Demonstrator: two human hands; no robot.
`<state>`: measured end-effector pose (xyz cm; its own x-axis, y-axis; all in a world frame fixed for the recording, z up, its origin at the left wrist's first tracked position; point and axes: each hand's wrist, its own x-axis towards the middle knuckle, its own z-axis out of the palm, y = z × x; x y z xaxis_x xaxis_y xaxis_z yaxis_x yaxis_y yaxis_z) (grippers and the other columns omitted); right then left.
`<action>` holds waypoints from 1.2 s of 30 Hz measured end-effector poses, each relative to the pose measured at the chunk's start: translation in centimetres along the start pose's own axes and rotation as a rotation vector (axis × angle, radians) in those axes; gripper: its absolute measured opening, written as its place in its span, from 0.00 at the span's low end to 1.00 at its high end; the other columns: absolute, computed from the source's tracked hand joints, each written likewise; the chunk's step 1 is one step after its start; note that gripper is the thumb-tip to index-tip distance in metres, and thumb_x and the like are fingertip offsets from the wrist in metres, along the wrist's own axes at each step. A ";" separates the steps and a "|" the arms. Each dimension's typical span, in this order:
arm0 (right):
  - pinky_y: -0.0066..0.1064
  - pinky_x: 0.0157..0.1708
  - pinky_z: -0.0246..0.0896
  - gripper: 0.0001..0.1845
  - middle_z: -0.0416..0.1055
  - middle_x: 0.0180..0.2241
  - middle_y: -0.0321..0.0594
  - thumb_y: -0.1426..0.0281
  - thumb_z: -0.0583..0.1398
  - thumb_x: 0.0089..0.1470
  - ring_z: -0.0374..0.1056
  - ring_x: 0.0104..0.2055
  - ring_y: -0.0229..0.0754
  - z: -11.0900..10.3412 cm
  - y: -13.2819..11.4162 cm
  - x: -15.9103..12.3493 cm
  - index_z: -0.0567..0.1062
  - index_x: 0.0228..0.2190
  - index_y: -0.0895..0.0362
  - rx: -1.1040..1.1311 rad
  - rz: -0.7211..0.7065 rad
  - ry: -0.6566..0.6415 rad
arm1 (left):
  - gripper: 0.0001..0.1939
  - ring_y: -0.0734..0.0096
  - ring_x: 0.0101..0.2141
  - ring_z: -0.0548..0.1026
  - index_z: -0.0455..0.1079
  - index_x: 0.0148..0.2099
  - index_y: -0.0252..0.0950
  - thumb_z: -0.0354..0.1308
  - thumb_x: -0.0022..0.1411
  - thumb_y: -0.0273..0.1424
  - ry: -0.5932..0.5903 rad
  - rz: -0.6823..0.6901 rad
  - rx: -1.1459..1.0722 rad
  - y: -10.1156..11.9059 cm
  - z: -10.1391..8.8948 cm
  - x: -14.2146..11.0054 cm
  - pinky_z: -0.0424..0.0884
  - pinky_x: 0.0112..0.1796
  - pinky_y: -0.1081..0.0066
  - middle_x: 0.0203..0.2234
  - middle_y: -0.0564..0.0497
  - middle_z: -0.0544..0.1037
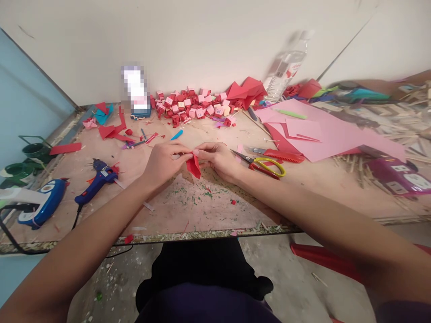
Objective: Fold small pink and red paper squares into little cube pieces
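Between my two hands, above the middle of the table, hangs a small piece of folded red paper (193, 167). My left hand (167, 161) pinches it by the top edge from the left. From the other side my right hand (215, 158) grips the same paper with thumb and fingers. Scissors (269, 166) with yellow and red handles lie just right of my right hand, beside a red utility knife (279, 155). A blue hot glue gun (96, 181) rests on the table left of my left hand. Fingers cover part of the paper.
Small red and pink paper boxes (195, 105) are heaped along the wall, near a blurred phone (134, 87). A clear bottle (286, 67) leans there. Pink paper sheets (310, 143) and wooden sticks (400, 116) cover the right. A blue-and-white tool (47, 202) stands left. Scraps litter the table (188, 215).
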<state>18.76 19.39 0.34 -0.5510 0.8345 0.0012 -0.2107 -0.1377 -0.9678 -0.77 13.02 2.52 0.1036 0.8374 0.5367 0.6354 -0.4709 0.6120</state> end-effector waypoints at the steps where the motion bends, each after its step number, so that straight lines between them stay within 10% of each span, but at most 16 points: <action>1: 0.31 0.33 0.77 0.17 0.82 0.31 0.41 0.58 0.81 0.45 0.76 0.32 0.40 0.0 0.0 0.0 0.87 0.29 0.56 -0.001 0.000 -0.005 | 0.09 0.62 0.37 0.84 0.87 0.37 0.42 0.65 0.67 0.29 0.003 -0.002 0.003 0.1 0.0 0.0 0.81 0.45 0.60 0.36 0.50 0.88; 36: 0.30 0.32 0.76 0.16 0.82 0.30 0.37 0.59 0.80 0.47 0.78 0.32 0.39 0.4 -0.2 -0.3 0.84 0.30 0.54 -0.008 0.024 -0.021 | 0.14 0.60 0.35 0.83 0.84 0.35 0.40 0.56 0.67 0.25 0.008 0.128 0.123 -1.1 0.3 0.1 0.77 0.40 0.63 0.33 0.48 0.87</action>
<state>18.64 19.00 0.66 -0.5723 0.8199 -0.0165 -0.1910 -0.1528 -0.9696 -1.21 13.64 1.72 0.1834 0.7704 0.6106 0.7063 -0.5353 0.4633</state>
